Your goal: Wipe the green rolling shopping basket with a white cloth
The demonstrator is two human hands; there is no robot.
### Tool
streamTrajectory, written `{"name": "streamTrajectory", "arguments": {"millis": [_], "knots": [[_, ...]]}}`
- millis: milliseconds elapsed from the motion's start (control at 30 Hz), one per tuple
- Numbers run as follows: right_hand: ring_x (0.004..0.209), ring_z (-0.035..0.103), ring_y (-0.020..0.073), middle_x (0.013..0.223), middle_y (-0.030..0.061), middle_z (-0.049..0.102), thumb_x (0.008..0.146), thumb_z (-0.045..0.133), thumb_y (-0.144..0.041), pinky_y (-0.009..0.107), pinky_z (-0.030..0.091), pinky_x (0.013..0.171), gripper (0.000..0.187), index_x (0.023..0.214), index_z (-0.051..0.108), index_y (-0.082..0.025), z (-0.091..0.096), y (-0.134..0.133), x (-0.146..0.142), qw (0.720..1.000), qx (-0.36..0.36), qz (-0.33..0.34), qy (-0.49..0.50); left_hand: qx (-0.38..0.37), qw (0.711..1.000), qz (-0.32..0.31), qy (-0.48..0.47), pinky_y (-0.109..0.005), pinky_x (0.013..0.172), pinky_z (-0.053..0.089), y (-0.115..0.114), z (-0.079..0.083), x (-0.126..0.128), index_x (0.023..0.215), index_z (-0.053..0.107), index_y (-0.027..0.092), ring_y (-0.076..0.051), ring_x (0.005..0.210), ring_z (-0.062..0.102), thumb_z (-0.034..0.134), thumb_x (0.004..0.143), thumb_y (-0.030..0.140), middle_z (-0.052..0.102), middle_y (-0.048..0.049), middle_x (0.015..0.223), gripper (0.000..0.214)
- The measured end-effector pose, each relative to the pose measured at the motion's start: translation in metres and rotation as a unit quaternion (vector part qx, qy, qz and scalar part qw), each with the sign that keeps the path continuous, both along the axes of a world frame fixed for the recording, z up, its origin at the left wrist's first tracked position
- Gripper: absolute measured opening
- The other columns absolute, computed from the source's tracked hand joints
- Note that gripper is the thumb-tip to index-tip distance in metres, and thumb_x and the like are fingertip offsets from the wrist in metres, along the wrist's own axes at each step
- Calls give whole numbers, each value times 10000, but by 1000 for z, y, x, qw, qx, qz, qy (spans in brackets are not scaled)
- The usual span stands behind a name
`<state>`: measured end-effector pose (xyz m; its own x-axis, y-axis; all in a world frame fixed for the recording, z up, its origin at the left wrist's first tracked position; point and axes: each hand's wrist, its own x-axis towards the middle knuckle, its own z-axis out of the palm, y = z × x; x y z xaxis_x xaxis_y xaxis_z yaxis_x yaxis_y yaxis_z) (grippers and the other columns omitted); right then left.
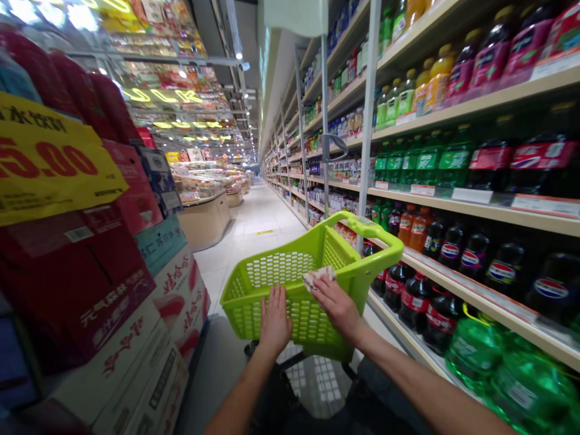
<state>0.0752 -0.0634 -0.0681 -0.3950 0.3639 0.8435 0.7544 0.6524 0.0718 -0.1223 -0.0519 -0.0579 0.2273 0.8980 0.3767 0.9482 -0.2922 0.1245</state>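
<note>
We're in a bright supermarket aisle, pale floor running away ahead, shelves of bottles all down the right, stacked boxes crowding the left under a yellow price sign. And here in the middle, the green cart, side-on, its handle at the right-hand end!

Now the cloth: small, pale, patterned, bunched on the cart's near rim, right of its middle, well short of the handle. The right hand is on it, fingers reaching over and pressing down; the thumb can't be made out, so whether it pinches from below I cannot tell. To its left, the left hand lies over that same rim, fingers stretched out and close together, nothing gripped in them, the two hands apart.

Wiping the near rim looks to be the step in hand. The next move, as I read it, calls for a steady left hand against any roll, and even pressure from the right so the cloth follows the edge without bunching further.
</note>
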Motion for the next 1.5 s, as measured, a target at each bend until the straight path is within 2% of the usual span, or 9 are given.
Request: {"name": "streamTrajectory", "arguments": {"millis": [200,433,633,700,867,967,1133,1367,1500], "knots": [[1237,364,156,1157,66,596,872,391,-113,339,453,927,349,1183,521,-200,-56,-1,-14,996,-6,29,-81,-31,998,-58,18,-425,1090,109,-1,5,-21,1370,195,104,-206,1349,91,428,649,145,157,-79,1463,759],[1278,296,198,1266,98,501,858,392,-85,441,360,996,393,1221,494,-193,-12,16,-64,997,-29,50,-45,-43,997,55,29,-470,1072,118,3,6,-63,1355,232,112,-221,1341,133,421,640,98,208,-108,1447,740],[1164,467,160,1153,58,599,868,420,-141,341,453,915,323,1150,552,-229,-70,16,-83,985,-76,86,-131,-66,998,-10,-12,-418,1085,136,1,5,-91,1358,236,131,-192,1340,144,406,629,80,221,-78,1447,750],[1191,436,164,1189,60,575,878,414,-168,339,442,928,314,1158,545,-219,-61,15,-103,984,-76,96,-130,-40,997,45,-45,-415,1083,160,4,1,-109,1350,255,123,-188,1328,193,372,647,48,277,-89,1428,717],[1266,326,190,1306,54,469,890,394,-173,384,351,1010,316,1173,530,-198,1,32,-181,983,-57,120,-128,14,973,197,-122,-403,1047,273,6,-14,-155,1348,246,74,-230,1289,291,350,676,41,355,-145,1381,680],[1212,405,193,1264,73,511,880,429,-189,382,375,988,276,1119,567,-178,-15,39,-206,975,-106,108,-163,29,973,196,-116,-436,1033,284,0,-25,-166,1354,222,80,-245,1280,305,355,669,41,386,-158,1358,699],[1059,547,182,1065,59,644,855,481,-199,332,454,905,216,1010,629,-173,-74,22,-188,967,-145,90,-187,30,978,172,-116,-401,1052,262,-2,-43,-159,1320,295,83,-224,1283,304,367,662,49,381,-159,1362,662],[1266,323,211,1239,96,530,874,402,-124,417,374,995,313,1149,550,-150,-11,27,-130,996,17,75,-49,68,979,118,-150,-475,1045,244,8,-35,-114,1311,311,105,-227,1297,274,356,683,55,364,-141,1377,631],[1132,496,195,1076,76,639,881,389,-130,362,479,886,269,1024,616,-150,-44,19,-101,993,42,58,-89,63,991,53,-106,-471,1058,214,3,-29,-84,1313,314,77,-224,1310,243,346,678,38,340,-147,1389,637]]}}
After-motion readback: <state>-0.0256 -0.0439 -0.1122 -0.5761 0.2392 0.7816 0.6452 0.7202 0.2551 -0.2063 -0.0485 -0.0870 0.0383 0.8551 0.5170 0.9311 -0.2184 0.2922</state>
